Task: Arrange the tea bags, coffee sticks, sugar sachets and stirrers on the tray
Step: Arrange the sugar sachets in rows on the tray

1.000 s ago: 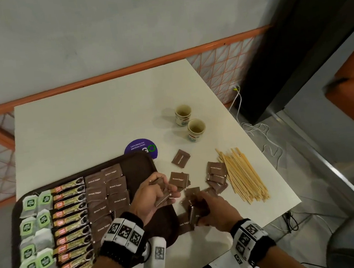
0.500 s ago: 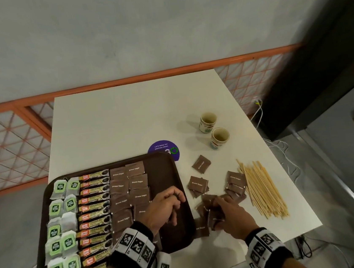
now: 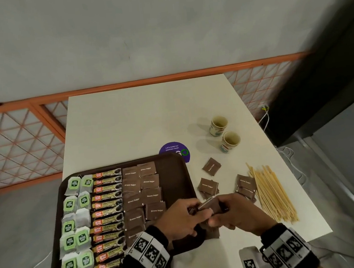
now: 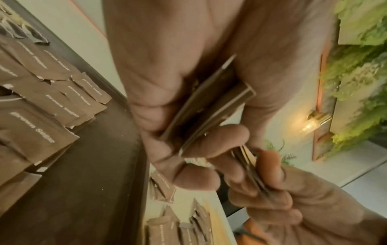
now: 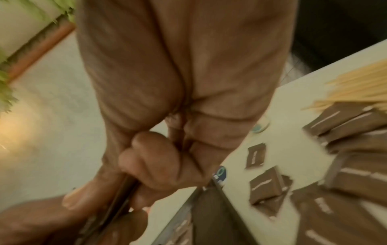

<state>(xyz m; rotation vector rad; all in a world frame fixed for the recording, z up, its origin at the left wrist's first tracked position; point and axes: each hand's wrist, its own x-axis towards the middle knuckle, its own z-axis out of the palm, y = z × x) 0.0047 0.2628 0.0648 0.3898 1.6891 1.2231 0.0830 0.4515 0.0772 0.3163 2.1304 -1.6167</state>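
A dark brown tray holds green tea bags at its left, coffee sticks in a column, and brown sugar sachets in two columns. Both hands meet over the tray's right edge. My left hand pinches a small stack of brown sugar sachets between thumb and fingers. My right hand grips the same sachets from the other side. Loose sugar sachets and a pile of wooden stirrers lie on the white table to the right.
Two paper cups stand at the table's far right, beside a purple round sticker. An orange lattice railing runs behind the table. Cables hang off the table's right side.
The right hand lifted sachets from the table pile and brought them to the left hand, which rose from the tray; both now hold the stack. The head view shifted left.
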